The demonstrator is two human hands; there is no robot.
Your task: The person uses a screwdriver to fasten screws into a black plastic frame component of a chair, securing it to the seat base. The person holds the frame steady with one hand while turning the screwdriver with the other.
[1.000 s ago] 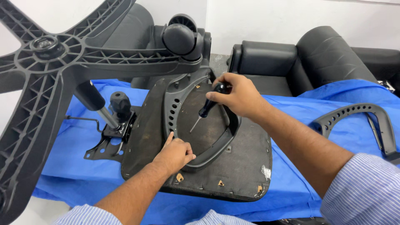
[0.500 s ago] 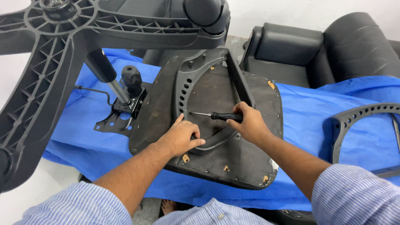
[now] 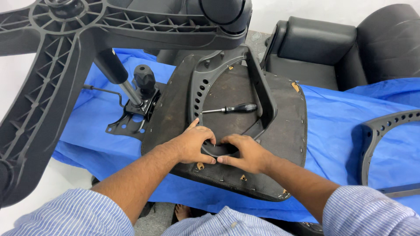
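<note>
You are bending over an upturned office chair seat point(image 3: 280, 144) lying bottom-up on a blue plastic sheet point(image 3: 337, 126), and both your hands are closing on the near, curved end of the black plastic armrest loop point(image 3: 197, 94) that is sitting on the seat's underside. Your left hand point(image 3: 192, 145) is wrapping its fingers over the bend from the left, thumb pointing up along the perforated arm, while your right hand point(image 3: 245, 153) is curling over the same bend from the right, fingertips tucking under the rim; the two hands are nearly touching, both gripping the plastic rather than lying flat. A black-handled screwdriver point(image 3: 231, 108) is lying loose inside the loop, touching neither hand. The loop is looking like stiff moulded plastic, light for its size, likely to flex a little but not fold, so holding it at the thick bend as you are doing seems the sound place; the thin perforated side would give less purchase. The seat board under it is probably heavy and rigid, with staples showing along its edge that could scratch. To the left the tilt mechanism point(image 3: 133, 116) and five-star base point(image 3: 65, 52) are looming, and a second armrest loop point(image 3: 378, 135) is lying well apart at the right
</note>
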